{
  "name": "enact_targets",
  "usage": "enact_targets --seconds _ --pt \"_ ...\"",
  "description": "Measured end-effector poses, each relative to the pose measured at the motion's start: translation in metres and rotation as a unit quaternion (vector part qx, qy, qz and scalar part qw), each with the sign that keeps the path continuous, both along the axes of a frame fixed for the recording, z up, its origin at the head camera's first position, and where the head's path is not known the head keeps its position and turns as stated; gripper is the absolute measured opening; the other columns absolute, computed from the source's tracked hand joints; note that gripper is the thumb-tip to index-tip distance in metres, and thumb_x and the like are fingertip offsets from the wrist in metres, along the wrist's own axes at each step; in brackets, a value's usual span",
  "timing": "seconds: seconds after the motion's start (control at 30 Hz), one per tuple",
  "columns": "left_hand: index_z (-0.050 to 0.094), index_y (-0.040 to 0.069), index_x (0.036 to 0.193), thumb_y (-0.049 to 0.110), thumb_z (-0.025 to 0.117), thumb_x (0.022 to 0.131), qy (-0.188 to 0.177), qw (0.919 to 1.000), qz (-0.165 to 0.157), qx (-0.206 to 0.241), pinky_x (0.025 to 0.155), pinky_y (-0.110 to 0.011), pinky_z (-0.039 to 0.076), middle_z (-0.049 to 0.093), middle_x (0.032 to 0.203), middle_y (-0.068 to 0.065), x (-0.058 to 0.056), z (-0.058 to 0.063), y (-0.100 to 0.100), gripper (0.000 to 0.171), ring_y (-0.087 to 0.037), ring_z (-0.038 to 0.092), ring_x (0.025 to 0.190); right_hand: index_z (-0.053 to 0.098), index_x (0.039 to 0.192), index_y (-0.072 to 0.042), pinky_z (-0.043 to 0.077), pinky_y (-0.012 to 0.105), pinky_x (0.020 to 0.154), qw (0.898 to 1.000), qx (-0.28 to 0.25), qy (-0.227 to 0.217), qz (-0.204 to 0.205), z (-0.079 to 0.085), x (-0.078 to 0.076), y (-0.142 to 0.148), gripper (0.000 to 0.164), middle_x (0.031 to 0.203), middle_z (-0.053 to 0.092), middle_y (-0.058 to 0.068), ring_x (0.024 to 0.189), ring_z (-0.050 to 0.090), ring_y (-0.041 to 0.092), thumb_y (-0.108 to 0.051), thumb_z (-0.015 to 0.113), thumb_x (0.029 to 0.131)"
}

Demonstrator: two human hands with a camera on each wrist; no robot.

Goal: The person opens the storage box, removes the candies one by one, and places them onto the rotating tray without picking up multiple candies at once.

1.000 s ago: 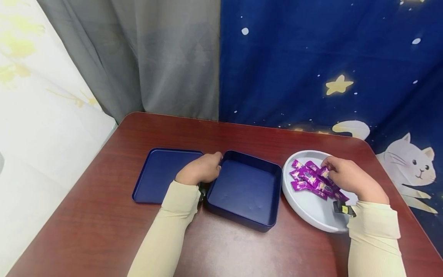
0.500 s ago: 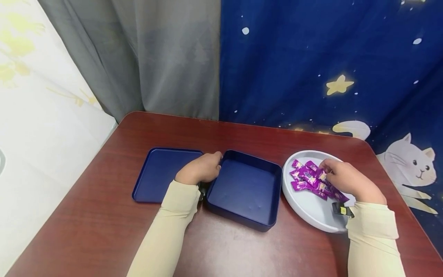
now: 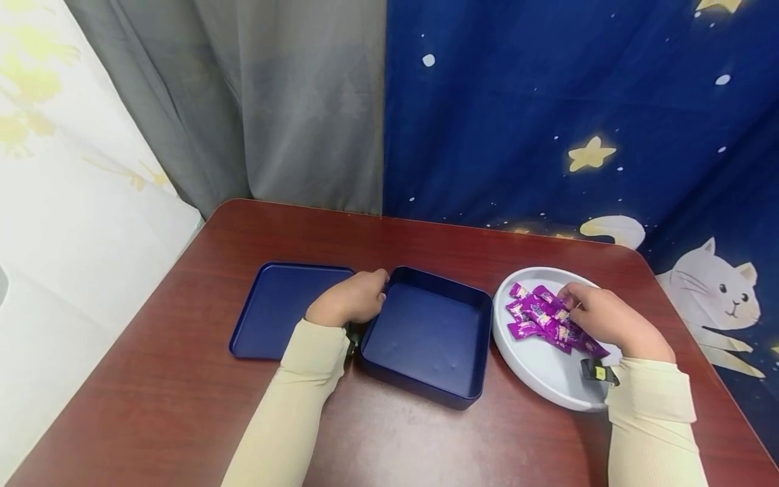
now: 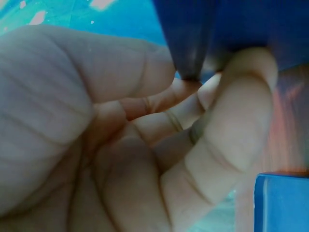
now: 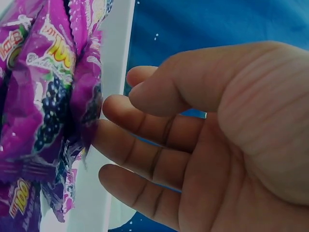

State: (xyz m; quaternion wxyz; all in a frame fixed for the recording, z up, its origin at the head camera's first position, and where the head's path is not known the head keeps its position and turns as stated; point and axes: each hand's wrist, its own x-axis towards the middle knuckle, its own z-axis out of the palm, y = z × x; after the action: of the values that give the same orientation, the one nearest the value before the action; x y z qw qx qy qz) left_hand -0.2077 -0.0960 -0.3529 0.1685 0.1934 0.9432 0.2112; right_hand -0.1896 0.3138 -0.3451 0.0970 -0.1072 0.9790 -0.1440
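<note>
My left hand (image 3: 351, 297) grips the back left corner of a dark blue rectangular box (image 3: 426, 341). In the left wrist view, the box's corner (image 4: 190, 53) lies between the thumb and curled fingers. My right hand (image 3: 605, 314) is over a round white tray (image 3: 541, 375) at the right. Purple wrapped candies (image 3: 541, 312) are heaped in it. Seen from the right wrist, the right fingertips (image 5: 116, 104) come right up to the grape-printed candy packets (image 5: 53, 92), with the fingers loosely bent and nothing between them and the thumb.
A flat blue lid (image 3: 274, 311) lies left of the box, partly behind my left hand. Everything stands on a reddish-brown table (image 3: 176, 379). Grey curtain (image 3: 316, 101) and blue star-patterned curtain (image 3: 487, 108) hang behind its back edge.
My right hand has shifted slightly left over the candies. My left hand has stayed at the box's corner, and the whole view has shifted slightly.
</note>
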Motion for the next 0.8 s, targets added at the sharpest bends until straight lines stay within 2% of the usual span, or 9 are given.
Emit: enact_targets --seconds 0.27,0.47,0.67,0.8 --pt "0.049 0.000 0.126 0.012 0.046 0.096 0.015 0.9999 -0.005 0.006 0.088 -0.043 0.049 0.060 0.115 -0.014 -0.0021 -0.0005 -0.0009 0.033 -0.021 0.056 0.098 0.059 0.112 0.001 0.052 0.048 0.070 1.000 -0.009 0.010 0.002 0.0010 0.0012 0.0014 0.030 0.087 0.064 0.012 0.074 0.054 0.022 -0.005 0.060 0.083" --pt "0.049 -0.001 0.128 0.012 0.045 0.096 0.008 0.9997 0.001 0.021 0.083 -0.041 0.050 0.060 0.111 -0.012 -0.0024 -0.0021 -0.0031 0.035 -0.020 0.055 0.090 0.058 0.113 0.000 0.052 0.046 0.069 1.000 -0.011 0.005 0.000 0.0004 0.0023 0.0021 0.030 0.087 0.064 0.010 0.074 0.054 0.021 -0.011 0.061 0.085" --pt "0.055 0.000 0.112 0.010 0.046 0.093 0.030 0.9993 0.009 0.022 0.072 -0.038 0.048 0.058 0.092 -0.009 -0.0026 -0.0009 -0.0072 0.023 -0.020 0.053 0.078 0.058 0.113 0.000 0.052 0.045 0.068 1.000 -0.010 0.007 0.000 0.0012 0.0028 0.0024 0.032 0.087 0.064 0.008 0.074 0.053 0.020 -0.017 0.062 0.087" --pt "0.056 0.000 0.106 0.010 0.048 0.092 0.034 0.9989 0.019 0.028 0.068 -0.037 0.046 0.057 0.085 -0.009 -0.0034 -0.0006 -0.0077 0.019 -0.021 0.052 0.073 0.058 0.114 -0.001 0.052 0.047 0.069 1.000 -0.012 0.005 -0.001 0.0023 0.0033 0.0024 0.033 0.087 0.064 0.008 0.074 0.053 0.020 -0.020 0.062 0.087"
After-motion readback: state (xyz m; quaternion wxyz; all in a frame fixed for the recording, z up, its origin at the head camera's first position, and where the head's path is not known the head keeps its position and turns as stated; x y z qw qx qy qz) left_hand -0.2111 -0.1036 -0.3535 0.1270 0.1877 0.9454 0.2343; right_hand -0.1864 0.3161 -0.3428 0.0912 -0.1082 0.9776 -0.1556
